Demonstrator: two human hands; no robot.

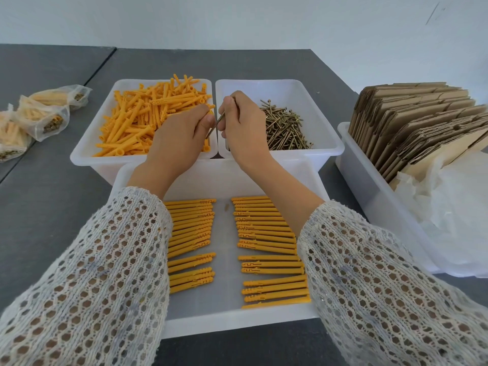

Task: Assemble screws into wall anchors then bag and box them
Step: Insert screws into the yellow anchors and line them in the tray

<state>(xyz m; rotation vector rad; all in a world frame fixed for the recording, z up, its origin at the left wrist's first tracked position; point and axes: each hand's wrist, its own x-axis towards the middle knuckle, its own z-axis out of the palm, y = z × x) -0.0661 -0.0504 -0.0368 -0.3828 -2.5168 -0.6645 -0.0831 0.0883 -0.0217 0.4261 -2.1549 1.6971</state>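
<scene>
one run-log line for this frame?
phase: assembly | left hand: grips anchor | right hand: pinches screw | tray: two anchor rows | bagging: not started

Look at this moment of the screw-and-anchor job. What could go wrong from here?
1. The thin brass-coloured screw is pinched by the right hand above the gap between two bins; a slipped grip could drop it between them.
2. The left hand hides its orange plastic anchor, so the screw may miss the hole.
3. The loose knitted sleeves lie over the rows of finished orange anchors and could disturb them.
</scene>
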